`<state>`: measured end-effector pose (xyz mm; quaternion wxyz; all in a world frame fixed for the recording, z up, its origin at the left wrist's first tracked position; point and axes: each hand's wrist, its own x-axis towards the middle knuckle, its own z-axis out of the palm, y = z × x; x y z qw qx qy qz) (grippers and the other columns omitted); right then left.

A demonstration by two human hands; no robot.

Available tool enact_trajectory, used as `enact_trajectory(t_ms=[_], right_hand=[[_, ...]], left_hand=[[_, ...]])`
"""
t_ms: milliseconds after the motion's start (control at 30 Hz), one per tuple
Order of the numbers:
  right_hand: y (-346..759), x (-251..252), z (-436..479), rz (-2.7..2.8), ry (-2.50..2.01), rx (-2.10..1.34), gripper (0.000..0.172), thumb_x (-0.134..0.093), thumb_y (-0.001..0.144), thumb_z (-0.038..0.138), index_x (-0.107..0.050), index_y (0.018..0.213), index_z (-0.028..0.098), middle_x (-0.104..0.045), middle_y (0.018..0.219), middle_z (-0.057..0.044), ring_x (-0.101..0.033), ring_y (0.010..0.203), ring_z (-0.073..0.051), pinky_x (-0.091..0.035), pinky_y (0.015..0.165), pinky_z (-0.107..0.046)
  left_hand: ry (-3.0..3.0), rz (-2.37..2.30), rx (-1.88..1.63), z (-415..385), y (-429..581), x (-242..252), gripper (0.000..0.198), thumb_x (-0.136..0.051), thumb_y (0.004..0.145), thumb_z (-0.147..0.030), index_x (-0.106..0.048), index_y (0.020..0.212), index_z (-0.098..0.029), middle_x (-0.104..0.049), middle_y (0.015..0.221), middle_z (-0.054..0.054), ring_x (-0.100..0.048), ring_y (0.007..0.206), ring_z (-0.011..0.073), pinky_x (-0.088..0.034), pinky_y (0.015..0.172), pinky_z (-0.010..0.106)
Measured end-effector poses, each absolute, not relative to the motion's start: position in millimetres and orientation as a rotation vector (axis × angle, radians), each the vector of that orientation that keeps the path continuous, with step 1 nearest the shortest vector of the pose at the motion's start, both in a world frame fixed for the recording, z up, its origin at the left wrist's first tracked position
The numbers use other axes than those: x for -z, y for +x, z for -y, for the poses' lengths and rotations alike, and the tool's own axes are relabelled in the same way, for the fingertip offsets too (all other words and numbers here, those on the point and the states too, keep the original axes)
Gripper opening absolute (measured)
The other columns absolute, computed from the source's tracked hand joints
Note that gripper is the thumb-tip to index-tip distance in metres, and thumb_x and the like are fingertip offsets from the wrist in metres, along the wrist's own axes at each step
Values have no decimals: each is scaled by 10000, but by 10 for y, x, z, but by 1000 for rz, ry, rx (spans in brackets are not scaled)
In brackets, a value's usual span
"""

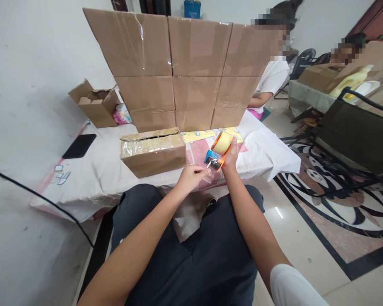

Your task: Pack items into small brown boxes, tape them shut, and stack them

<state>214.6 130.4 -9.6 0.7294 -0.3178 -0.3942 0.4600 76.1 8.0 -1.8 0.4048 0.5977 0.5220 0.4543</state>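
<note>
My right hand [231,156] is wrapped round an orange and blue tape dispenser [221,161] that carries a thick roll of yellowish tape [222,142]. Close to the dispenser's front, my left hand [193,176] is closed in a pinch on what looks like the clear end of the tape. To the left of both hands a cardboard box [156,158] rests on the covered table. Shiny clear tape lies over its upper side, where a dark gap shows along the flap.
Behind the box stands a wall of stacked, taped cartons [196,76]. An opened carton [98,106] and a black phone-like slab [79,146] lie left on the table [105,170]. A person in a white shirt [272,80] sits beyond the stack. A folding chair [354,131] stands right.
</note>
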Motion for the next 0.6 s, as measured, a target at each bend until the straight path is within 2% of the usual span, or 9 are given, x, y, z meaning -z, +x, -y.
enact_trajectory(t_ms=[133, 233, 333, 500, 600], right_hand=[[2241, 2, -1175, 953, -656, -1186, 350, -742, 740, 530, -616, 805, 210, -618, 650, 16, -689, 733, -195, -599, 654, -307], [2279, -91, -1079, 1004, -624, -1256, 353, -695, 786, 550, -628, 766, 204, -605, 599, -8, -695, 748, -232, -609, 685, -363], [2282, -143, -1043, 953, -597, -1338, 359, -666, 805, 560, -626, 778, 204, -613, 604, -22, -695, 787, -246, -611, 716, -387], [2276, -144, -1051, 826, -613, -1451, 393, -707, 733, 569, -623, 828, 197, -631, 636, -16, -691, 754, -231, -609, 691, -365], [2264, -166, -1028, 823, -594, -1483, 395, -709, 731, 564, -618, 829, 192, -615, 617, -14, -694, 756, -241, -605, 664, -365]], left_hand=[[1587, -1287, -1137, -67, 819, 37, 186, -699, 822, -325, -786, 728, -191, -703, 747, 23, -623, 729, 171, -427, 679, 273], [1741, -1267, -1168, -28, 871, 17, 173, -712, 841, -343, -785, 763, -207, -635, 744, 11, -565, 707, 152, -402, 660, 273], [1968, -1283, -1286, -4, 926, 5, 188, -680, 888, -329, -769, 772, -212, -612, 748, 18, -566, 758, 165, -411, 696, 285], [2005, -1233, -1489, 20, 1010, 10, 137, -700, 877, -303, -751, 795, -206, -691, 811, 40, -611, 836, 192, -452, 778, 316], [1877, -1206, -1466, 56, 1033, -2, 115, -740, 838, -301, -756, 787, -199, -722, 791, 32, -621, 759, 173, -453, 718, 295]])
